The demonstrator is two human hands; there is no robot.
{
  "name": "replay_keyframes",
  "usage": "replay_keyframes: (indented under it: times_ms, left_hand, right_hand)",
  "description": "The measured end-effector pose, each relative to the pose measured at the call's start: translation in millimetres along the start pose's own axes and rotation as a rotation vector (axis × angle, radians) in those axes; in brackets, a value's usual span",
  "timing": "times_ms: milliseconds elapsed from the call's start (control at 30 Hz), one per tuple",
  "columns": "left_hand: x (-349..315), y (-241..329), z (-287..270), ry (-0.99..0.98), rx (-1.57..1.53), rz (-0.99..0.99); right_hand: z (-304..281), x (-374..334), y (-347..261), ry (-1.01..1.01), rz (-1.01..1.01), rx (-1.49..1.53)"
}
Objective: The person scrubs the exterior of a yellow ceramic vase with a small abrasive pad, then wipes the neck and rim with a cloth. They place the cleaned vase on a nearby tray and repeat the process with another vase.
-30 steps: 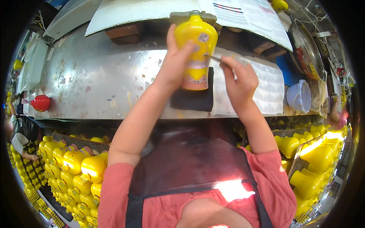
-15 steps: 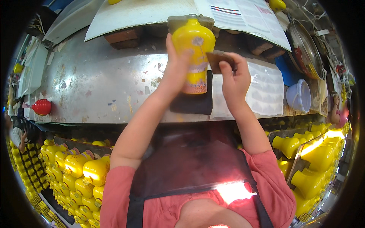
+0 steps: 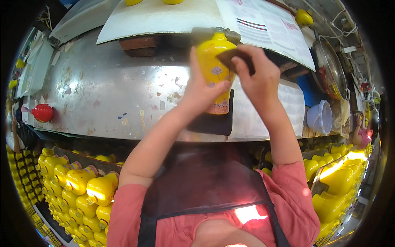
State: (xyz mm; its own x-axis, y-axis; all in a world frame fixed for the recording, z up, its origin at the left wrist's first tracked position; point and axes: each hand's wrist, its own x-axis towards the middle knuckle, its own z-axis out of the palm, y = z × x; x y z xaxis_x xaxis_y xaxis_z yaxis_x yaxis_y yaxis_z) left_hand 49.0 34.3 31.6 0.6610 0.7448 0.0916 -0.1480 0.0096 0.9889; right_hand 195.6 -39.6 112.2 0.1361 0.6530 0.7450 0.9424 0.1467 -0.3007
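Observation:
A glossy yellow bottle [image 3: 209, 53] with a flower decoration and a patterned band near its base lies on the bench, neck pointing away from me. Its neck end rests at a grey block [image 3: 233, 38], and its base is over a folded black cloth [image 3: 210, 126]. My left hand [image 3: 201, 88] grips the bottle along its left side, thumb across the lower front. Pinched between thumb and fingers of my right hand [image 3: 261, 70] is a thin brown flat scraper [image 3: 228, 58]. Its edge lies against the bottle's upper right, near the shoulder.
A white board [image 3: 164, 20] raised on bricks [image 3: 140, 44] spans the back. Printed sheets [image 3: 263, 24] lie beside it. To the right are a translucent sheet [image 3: 284, 107] and a pale bucket [image 3: 319, 117]; at left, a red bulb [image 3: 42, 112]. Yellow bottles [image 3: 98, 189] crowd both sides.
The scraper has gone from the bottle's middle right side up to its shoulder. My left thumb now crosses the bottle's lower front. The whole view has shifted slightly.

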Motion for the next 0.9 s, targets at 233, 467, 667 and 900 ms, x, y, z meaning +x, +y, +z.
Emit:
replay_keyframes:
  times_ms: [233,467,667,900]
  left_hand:
    - [-4,9,6,0.101,0.455,0.053]
    - [3,16,5,0.223,0.538,0.223]
    - [35,8,4,0.257,0.202,0.158]
    - [38,-5,2,0.273,0.151,0.265]
  right_hand:
    - [-9,37,-3,-0.242,-0.033,0.076]
    - [-5,69,6,-0.288,0.108,0.089]
    - [5,77,13,-0.447,0.01,-0.043]
    - [18,80,24,-0.43,-0.015,-0.18]
